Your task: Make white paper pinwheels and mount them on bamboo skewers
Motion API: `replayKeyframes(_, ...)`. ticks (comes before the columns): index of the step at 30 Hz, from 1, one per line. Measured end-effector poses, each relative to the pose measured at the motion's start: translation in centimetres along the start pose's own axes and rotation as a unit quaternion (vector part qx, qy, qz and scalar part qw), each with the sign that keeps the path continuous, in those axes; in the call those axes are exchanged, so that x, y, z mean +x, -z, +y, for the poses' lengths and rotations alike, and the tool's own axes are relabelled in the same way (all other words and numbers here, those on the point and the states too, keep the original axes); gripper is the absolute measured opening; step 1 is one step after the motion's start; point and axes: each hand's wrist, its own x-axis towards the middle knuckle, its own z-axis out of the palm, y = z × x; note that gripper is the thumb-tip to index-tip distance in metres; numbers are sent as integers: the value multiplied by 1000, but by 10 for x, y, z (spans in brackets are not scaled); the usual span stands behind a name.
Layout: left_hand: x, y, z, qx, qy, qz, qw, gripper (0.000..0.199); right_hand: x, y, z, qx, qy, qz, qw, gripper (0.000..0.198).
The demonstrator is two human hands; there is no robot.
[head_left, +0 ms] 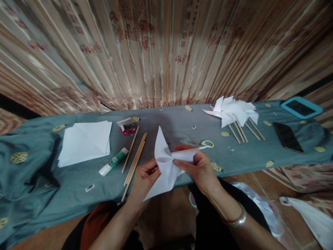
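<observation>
A white paper pinwheel (163, 151), its blades folded in toward the centre, is held up between both hands over the front edge of the table. My left hand (147, 173) pinches its left side, fingers partly behind the paper. My right hand (203, 170) grips it from the right, with the thumb pressed at the centre where the blades meet. No stick shows on this pinwheel. Just beyond my right hand lie scissors (207, 143) with pale green handles. Wooden sticks (135, 163) rest to the left of my left hand.
On the left are a stack of white paper (84, 142), a glue stick (113, 161) and an open red box (127, 126) of small dark pieces. Pinwheels on sticks (234, 111) lie at the back right, near a phone (288, 136) and a blue-framed device (301, 107). A curtain (166, 52) hangs behind.
</observation>
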Motion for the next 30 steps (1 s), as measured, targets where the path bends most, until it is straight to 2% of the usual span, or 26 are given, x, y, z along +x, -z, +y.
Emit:
replayKeyframes(6,5,4,-10,-41,6,-17,999,43,1,1,1,-4,-14,-13,1000,39)
replayKeyframes(15,1,-1,-10,-41,5,3,999,41,2,0,-1,-4,-12,-2,1000,37)
replayKeyframes(21,4,0,-20,-52,-14,6,999,37,3,3,4,-14,-15,-20,1000,30)
replayKeyframes(30,-13,-1,-39,-87,33,31,995,37,-3,14,19,-50,-32,-54,997,21)
